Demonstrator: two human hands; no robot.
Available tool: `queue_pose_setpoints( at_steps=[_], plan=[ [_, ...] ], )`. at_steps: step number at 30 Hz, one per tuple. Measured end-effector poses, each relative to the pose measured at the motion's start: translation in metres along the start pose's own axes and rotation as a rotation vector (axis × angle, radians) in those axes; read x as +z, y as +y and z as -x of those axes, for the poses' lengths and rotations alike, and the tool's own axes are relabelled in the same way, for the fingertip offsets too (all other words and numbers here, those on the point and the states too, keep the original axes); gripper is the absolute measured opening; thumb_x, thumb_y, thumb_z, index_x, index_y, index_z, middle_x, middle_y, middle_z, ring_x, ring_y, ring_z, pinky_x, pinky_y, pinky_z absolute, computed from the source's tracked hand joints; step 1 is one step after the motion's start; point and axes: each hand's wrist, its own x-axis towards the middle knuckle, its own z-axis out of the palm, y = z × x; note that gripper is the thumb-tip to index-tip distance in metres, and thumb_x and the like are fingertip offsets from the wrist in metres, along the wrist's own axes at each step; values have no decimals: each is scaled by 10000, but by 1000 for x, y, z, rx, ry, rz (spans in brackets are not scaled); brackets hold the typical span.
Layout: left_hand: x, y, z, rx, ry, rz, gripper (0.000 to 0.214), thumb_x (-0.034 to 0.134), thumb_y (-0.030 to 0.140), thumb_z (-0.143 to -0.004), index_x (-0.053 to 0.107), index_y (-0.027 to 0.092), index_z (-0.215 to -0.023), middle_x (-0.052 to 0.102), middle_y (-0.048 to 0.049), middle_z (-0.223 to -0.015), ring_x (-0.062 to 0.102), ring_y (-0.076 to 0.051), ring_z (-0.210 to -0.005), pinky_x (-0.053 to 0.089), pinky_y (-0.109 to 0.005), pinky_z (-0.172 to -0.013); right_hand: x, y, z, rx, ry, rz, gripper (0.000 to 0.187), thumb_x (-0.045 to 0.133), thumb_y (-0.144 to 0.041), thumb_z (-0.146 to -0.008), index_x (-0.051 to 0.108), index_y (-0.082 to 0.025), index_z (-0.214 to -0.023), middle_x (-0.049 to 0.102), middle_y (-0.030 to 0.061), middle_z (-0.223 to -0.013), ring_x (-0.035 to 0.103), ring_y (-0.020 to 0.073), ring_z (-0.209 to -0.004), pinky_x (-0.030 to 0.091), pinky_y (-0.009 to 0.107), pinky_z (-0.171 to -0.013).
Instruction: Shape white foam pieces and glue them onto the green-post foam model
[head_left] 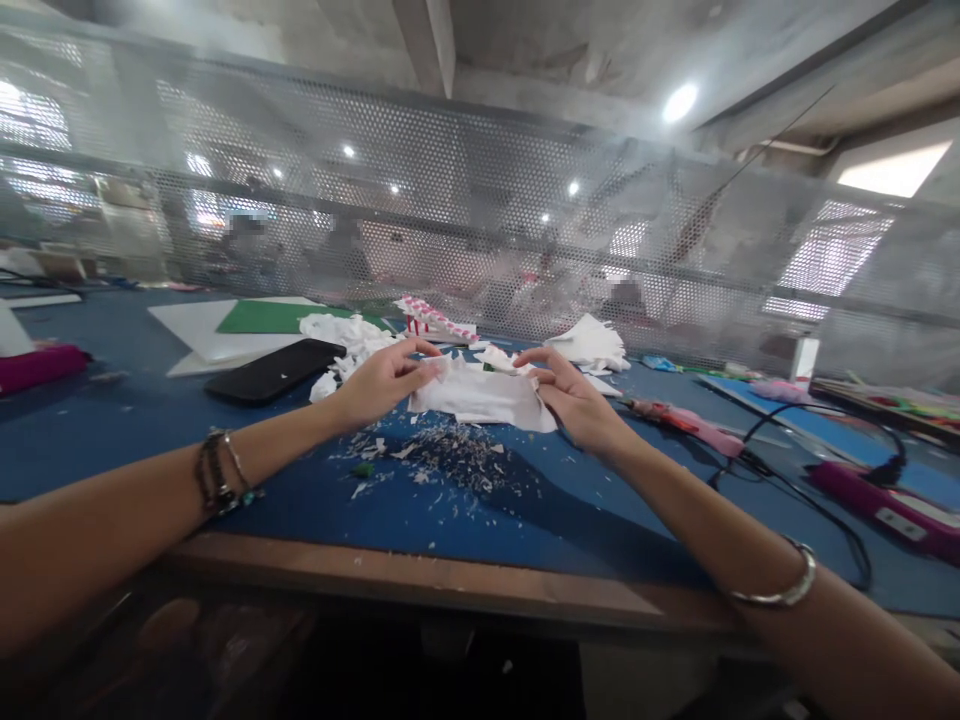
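Both of my hands hold one piece of white fabric [480,398] just above the blue table top [112,420]. My left hand [382,382] pinches its left edge with fingers closed. My right hand [574,400] grips the right edge, fingers curled round it. Under the fabric lies a scatter of small white and green scraps [442,460]. More crumpled white fabric [349,338] lies just behind my left hand.
A black phone [274,370] lies left of my hands, beside white and green sheets [247,322]. A pink tool with a black cable [885,500] sits at right, pink scissors-like tool [686,420] nearer. White pieces [592,345] and a perforated metal screen [480,220] stand behind. The table's wooden edge [420,575] runs in front.
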Motion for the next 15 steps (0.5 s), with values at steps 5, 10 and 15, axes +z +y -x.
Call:
queue_pose_setpoints(
  at_steps=[5, 10, 15],
  plan=[
    [0, 2, 0, 18, -63, 45, 298, 438, 257, -760, 477, 147, -1035, 411, 68, -460, 346, -49, -364, 247, -157, -356, -11, -2, 0, -41, -67, 117, 224, 341, -128, -654, 550, -207, -646, 420, -35, -538, 295, 79, -451, 227, 246, -460],
    [3, 5, 4, 92, -217, 90, 284, 365, 130, -698, 616, 157, -829, 574, 10, -556, 534, -86, -529, 412, -194, -543, -26, -6, 2, -52, -63, 247, 236, 375, -294, -727, 495, -197, -548, 380, -39, -491, 276, 74, -440, 206, 255, -458],
    [9, 5, 8, 305, -310, -117, 359, 403, 100, -686, 604, 182, -971, 645, -38, -796, 583, -113, -703, 438, -231, -670, -30, -2, 4, -65, -142, 391, 181, 435, -301, -727, 457, -200, -579, 382, -35, -523, 302, 79, -469, 225, 255, -463]
  ],
)
